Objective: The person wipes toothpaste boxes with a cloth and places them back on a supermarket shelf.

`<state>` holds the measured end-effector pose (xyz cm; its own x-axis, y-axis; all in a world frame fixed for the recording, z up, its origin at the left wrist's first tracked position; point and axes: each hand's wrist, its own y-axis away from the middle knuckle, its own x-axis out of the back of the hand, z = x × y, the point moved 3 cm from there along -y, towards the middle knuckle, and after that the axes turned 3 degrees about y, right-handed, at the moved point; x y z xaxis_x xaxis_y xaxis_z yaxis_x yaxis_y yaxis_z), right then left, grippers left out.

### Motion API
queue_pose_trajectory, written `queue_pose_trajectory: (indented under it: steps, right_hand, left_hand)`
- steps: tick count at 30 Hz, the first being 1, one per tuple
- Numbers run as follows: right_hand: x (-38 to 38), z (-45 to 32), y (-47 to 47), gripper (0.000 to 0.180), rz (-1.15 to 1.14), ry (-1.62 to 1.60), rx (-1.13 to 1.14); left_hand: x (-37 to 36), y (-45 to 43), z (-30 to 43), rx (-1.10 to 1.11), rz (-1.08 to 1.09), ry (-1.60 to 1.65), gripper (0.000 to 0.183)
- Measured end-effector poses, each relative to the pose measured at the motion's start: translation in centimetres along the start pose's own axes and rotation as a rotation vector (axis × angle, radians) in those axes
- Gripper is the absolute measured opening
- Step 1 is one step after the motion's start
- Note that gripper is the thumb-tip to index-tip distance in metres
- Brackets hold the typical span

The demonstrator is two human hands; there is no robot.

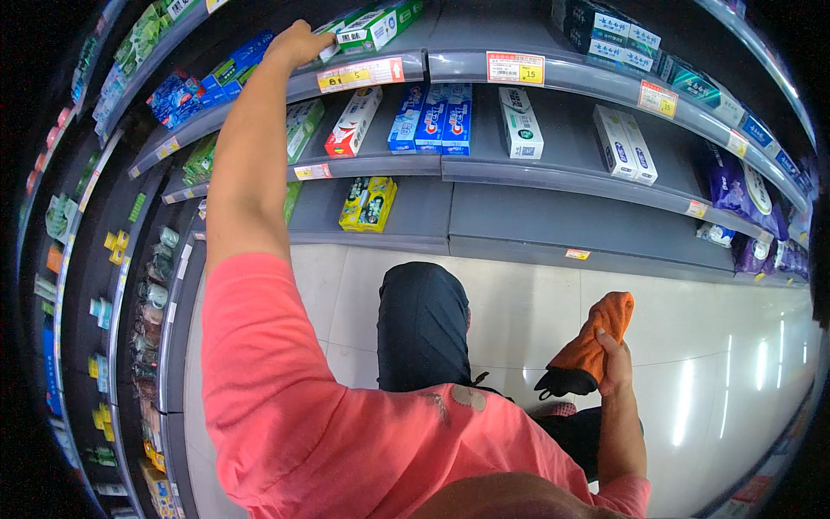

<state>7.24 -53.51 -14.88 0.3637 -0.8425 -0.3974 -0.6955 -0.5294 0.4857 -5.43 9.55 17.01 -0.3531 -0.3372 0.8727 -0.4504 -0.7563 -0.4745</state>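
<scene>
My left hand (pixel 299 45) reaches up to the upper shelf and touches the end of a green and white toothpaste box (pixel 329 40); whether the fingers grip it, I cannot tell. Right beside it lies another green and white toothpaste box (pixel 379 27). Down at the right, above the floor, my right hand (pixel 613 360) is closed around a bunched orange cloth (pixel 593 337) with a black part hanging at its lower end. On the shelf below my left hand lie a red and white box (pixel 354 122) and several blue Crest toothpaste boxes (pixel 443 119).
Curved shelf edges with price tags (pixel 515 68) run across the front. A white and green box (pixel 521 123), two white boxes (pixel 624 144) and a yellow pack (pixel 368 204) lie on lower shelves. More stocked shelving (pixel 117 285) stands at the left. My knee (pixel 425 324) is close to the bottom shelf.
</scene>
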Motion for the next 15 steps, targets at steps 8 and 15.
queue_pose_trajectory:
  steps: [8, 15]
  right_hand:
    - [0.9, 0.2, -0.9, 0.03, 0.022, 0.018, 0.016]
    - [0.3, 0.4, -1.6, 0.03, 0.01, 0.048, -0.026]
  left_hand:
    - [0.1, 2.4, -1.4, 0.171, 0.281, 0.43, 0.055]
    - [2.1, 4.2, -1.4, 0.301, 0.417, 1.2, 0.044]
